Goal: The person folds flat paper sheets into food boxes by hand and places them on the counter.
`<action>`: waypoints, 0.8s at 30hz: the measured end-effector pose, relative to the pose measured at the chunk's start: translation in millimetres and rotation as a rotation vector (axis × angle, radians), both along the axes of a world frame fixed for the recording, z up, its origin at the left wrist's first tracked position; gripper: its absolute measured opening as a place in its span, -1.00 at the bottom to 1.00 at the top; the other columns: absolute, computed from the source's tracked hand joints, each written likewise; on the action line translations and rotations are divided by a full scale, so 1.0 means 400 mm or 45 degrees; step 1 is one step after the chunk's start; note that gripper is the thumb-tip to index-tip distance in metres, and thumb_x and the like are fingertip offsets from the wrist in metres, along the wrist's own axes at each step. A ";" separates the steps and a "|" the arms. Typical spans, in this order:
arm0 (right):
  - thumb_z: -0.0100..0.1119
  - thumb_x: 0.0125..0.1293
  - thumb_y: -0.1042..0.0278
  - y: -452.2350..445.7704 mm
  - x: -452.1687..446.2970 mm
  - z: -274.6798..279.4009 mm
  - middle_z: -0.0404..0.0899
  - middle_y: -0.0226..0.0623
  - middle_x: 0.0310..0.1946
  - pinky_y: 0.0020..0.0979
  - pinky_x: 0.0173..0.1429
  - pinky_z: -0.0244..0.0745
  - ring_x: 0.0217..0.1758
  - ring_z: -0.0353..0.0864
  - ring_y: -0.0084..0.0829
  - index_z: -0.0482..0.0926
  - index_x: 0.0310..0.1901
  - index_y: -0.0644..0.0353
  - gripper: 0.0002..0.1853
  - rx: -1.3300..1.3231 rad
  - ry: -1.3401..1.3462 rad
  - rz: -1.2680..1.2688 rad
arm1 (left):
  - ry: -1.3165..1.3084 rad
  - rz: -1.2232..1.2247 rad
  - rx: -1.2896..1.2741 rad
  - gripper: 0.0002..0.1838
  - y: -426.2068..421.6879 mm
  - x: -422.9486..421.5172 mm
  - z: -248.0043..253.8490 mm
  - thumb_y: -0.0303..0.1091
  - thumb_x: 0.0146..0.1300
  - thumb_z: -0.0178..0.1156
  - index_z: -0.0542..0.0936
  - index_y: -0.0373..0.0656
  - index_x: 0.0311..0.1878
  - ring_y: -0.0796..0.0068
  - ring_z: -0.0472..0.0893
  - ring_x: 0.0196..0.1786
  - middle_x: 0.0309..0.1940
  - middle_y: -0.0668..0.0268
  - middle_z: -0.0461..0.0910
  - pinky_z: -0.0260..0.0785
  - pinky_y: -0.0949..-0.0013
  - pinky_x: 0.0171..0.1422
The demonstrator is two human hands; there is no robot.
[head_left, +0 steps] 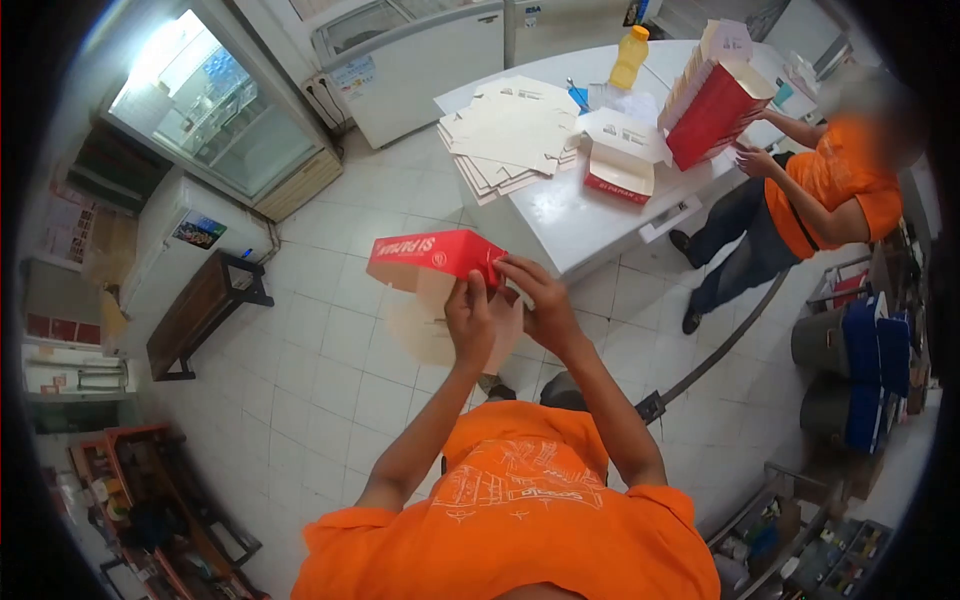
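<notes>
As the left hand [472, 325] and right hand [545, 300] clasp a corner of a part-folded red-and-white cardboard box [428, 252] between bent fingers [519, 267], flat white cardboard sheets [515, 122] lie unfolded beyond them.

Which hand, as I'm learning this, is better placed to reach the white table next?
Probably the right hand: it appears nearer the table than the left hand, though both touch the red box.

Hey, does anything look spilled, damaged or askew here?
Mildly: the stack of flat cardboard on the white table looks untidy, its sheets turned at differing angles with corners jutting unevenly. I see no spill or clear damage.
</notes>
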State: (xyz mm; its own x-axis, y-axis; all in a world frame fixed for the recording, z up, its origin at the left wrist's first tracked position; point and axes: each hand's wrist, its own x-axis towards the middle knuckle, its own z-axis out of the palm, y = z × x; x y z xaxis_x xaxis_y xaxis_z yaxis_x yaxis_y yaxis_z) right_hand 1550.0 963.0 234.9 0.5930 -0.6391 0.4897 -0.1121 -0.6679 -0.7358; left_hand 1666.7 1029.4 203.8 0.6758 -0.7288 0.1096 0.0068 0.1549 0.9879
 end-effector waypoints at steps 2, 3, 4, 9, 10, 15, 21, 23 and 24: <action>0.33 0.11 0.68 0.006 -0.014 -0.001 0.64 -0.15 0.08 -0.19 0.21 0.62 0.15 0.67 -0.09 0.64 0.14 0.20 -0.51 0.161 -0.051 0.085 | 0.361 -0.120 0.002 -0.63 0.008 0.045 0.014 -0.06 0.62 0.01 0.56 -0.21 -0.09 0.66 0.56 -0.24 -0.32 0.38 0.59 0.45 0.51 -0.11; 0.33 0.10 0.68 0.008 -0.012 -0.002 0.65 -0.15 0.08 -0.20 0.20 0.62 0.13 0.67 -0.09 0.65 0.12 0.19 -0.51 0.076 -0.012 0.067 | 0.506 -0.128 -0.059 -0.63 0.007 0.056 0.035 -0.07 0.62 0.01 0.56 -0.21 -0.10 0.67 0.56 -0.26 -0.33 0.40 0.58 0.44 0.51 -0.13; 0.34 0.09 0.68 0.014 -0.010 -0.007 0.66 -0.15 0.07 -0.21 0.19 0.62 0.12 0.68 -0.09 0.65 0.11 0.18 -0.51 -0.010 0.025 0.048 | 0.647 -0.137 -0.121 -0.64 0.007 0.065 0.044 -0.07 0.62 0.02 0.56 -0.21 -0.10 0.67 0.55 -0.28 -0.34 0.41 0.58 0.44 0.52 -0.15; 0.43 0.06 0.57 0.017 0.021 -0.018 0.69 -0.19 0.02 -0.30 0.09 0.62 0.08 0.69 -0.12 0.66 -0.03 0.19 -0.62 -0.180 -0.016 -0.269 | 0.794 -0.318 -0.189 -0.66 0.025 -0.009 -0.005 -0.10 0.62 -0.01 0.52 -0.21 0.03 0.49 0.67 -0.12 -0.20 0.30 0.65 0.54 0.35 0.06; 0.46 0.06 0.54 0.011 0.024 0.015 0.70 -0.20 0.00 -0.33 0.07 0.61 0.07 0.70 -0.14 0.64 -0.06 0.20 -0.64 -0.230 -0.007 -0.332 | 0.813 -0.356 -0.187 -0.66 0.027 -0.017 0.000 -0.11 0.63 -0.03 0.52 -0.21 0.05 0.46 0.69 -0.08 -0.18 0.28 0.65 0.56 0.32 0.12; 0.55 0.12 0.41 -0.018 -0.071 0.055 0.63 -0.34 -0.14 -0.50 0.04 0.51 -0.05 0.60 -0.59 0.59 -0.11 0.14 -0.65 0.614 0.196 -0.317 | 0.939 -0.783 0.028 -0.45 0.053 0.060 0.087 -0.02 0.64 -0.16 0.54 -0.39 0.16 0.29 0.74 -0.02 -0.04 0.11 0.71 0.59 0.25 0.13; 0.58 0.13 0.26 -0.145 -0.191 0.105 0.66 -0.36 -0.19 -0.51 0.02 0.46 -0.04 0.59 -0.61 0.44 0.00 0.16 -0.48 1.267 -0.437 0.560 | 0.297 -1.189 0.008 -0.24 0.022 0.184 0.176 0.03 0.40 0.18 0.28 -0.28 0.48 0.35 0.60 0.21 0.21 0.12 0.60 0.49 0.24 0.28; 0.59 0.11 0.26 -0.123 -0.152 0.161 0.68 -0.34 -0.18 -0.51 0.01 0.44 -0.06 0.59 -0.61 0.44 -0.01 0.17 -0.47 1.306 -0.291 0.657 | 0.582 -1.618 0.105 -0.10 0.044 0.099 -0.012 -0.06 0.29 0.30 0.13 -0.18 0.58 0.32 0.48 0.37 0.37 0.16 0.46 0.36 0.22 0.43; 0.59 0.10 0.25 -0.122 -0.139 0.183 0.68 -0.33 -0.17 -0.51 0.00 0.44 -0.07 0.59 -0.61 0.44 -0.01 0.17 -0.47 1.319 -0.222 0.701 | 0.814 -1.682 0.104 -0.05 0.068 0.084 -0.066 -0.11 0.24 0.33 0.09 -0.16 0.61 0.32 0.44 0.40 0.41 0.17 0.42 0.32 0.22 0.47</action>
State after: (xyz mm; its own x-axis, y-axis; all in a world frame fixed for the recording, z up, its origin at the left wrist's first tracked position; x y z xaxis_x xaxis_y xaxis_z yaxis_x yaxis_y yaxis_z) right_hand 1494.2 914.0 308.1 0.8889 -0.4580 -0.0095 0.1592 0.3282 -0.9311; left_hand 1700.3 1056.6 177.3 -0.5549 -0.8318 -0.0165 0.5256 -0.3659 0.7681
